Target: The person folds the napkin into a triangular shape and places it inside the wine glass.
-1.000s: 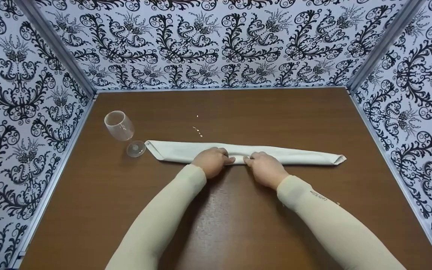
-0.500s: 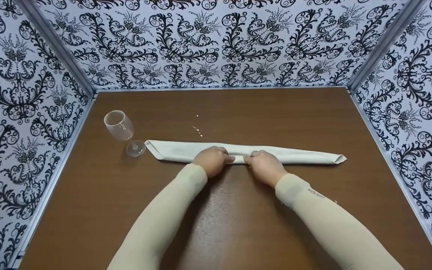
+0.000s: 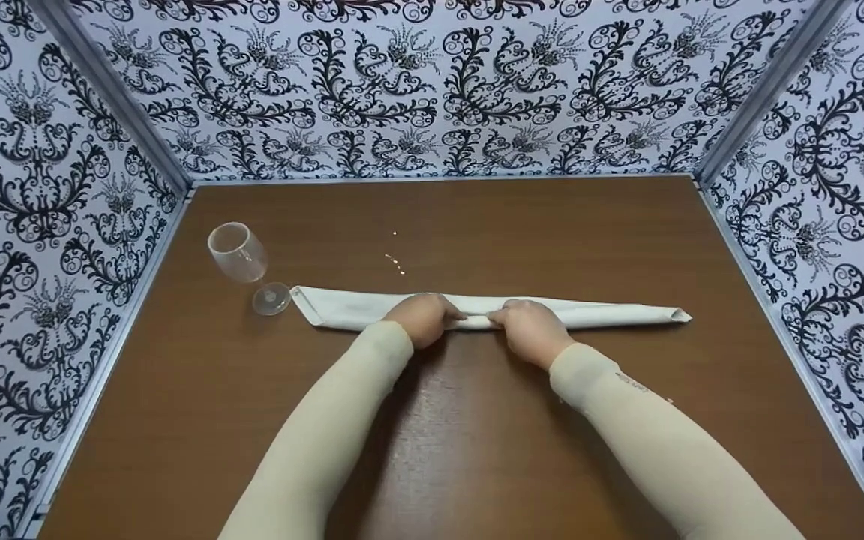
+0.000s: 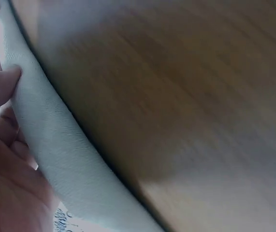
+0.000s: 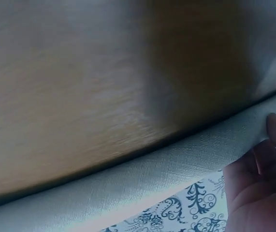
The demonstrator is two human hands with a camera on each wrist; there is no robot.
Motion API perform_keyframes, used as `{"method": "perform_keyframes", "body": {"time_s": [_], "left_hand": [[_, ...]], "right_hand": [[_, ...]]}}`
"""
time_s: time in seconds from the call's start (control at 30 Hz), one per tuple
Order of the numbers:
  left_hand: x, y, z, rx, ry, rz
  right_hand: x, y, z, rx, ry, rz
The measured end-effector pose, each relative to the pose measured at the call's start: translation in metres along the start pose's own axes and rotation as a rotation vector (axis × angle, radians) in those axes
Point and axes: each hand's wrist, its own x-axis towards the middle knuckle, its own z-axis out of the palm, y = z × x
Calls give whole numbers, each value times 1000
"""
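Note:
A white cloth napkin (image 3: 349, 307), folded into a long narrow strip, stretches left to right across the brown table. Near its middle, my left hand (image 3: 423, 319) grips the front edge. A short way to the right, my right hand (image 3: 533, 330) pinches the same edge, fingertips facing the left hand's. In the left wrist view the thumb presses on the rolled napkin (image 4: 55, 130), with the other fingers partly hidden behind it. The right wrist view has the thumb on the near side of the napkin (image 5: 186, 162) and curled fingers below.
At the left, a clear wine glass (image 3: 241, 255) stands with its foot (image 3: 272, 298) close to the napkin's left end. Several small pale crumbs (image 3: 395, 261) lie on the table (image 3: 552, 225) beyond the strip. Patterned walls (image 3: 417, 90) enclose the table at the back and sides.
The napkin's left part has shifted slightly toward me and its strip has turned a little at the middle. Both hands stay in nearly the same place, fingers slightly moved.

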Motion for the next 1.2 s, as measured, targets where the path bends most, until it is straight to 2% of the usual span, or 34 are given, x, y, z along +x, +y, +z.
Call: {"method": "perform_keyframes", "body": {"time_s": [0.1, 0.23, 0.5, 0.7, 0.77, 0.83, 0.97, 1.03, 1.13, 1.2], "left_hand": [[2, -2, -2, -68, -21, -29], [2, -3, -3, -106, -17, -37], [-1, 2, -7, -138, -24, -10], [-2, 5, -7, -139, 29, -57], [-3, 6, -6, -99, 55, -71], [-4, 7, -4, -2, 90, -43], [-8, 7, 4, 238, 176, 94], [-12, 6, 7, 319, 199, 169], [-17, 5, 10, 375, 191, 240], [-19, 5, 10, 362, 172, 259]], "right_hand": [[3, 0, -2, 53, -41, 65], [6, -2, -5, 94, -82, 124], [4, -1, -7, 90, -79, 98], [2, 1, -4, 110, -43, 92], [-1, 2, -3, 94, -21, 71], [-3, 2, -2, 45, 5, 30], [-8, 1, -1, -80, 39, -59], [-11, -1, -2, -119, 25, -80], [-16, -3, -5, -136, -13, -86], [-19, -3, -6, -129, -32, -83]]}}
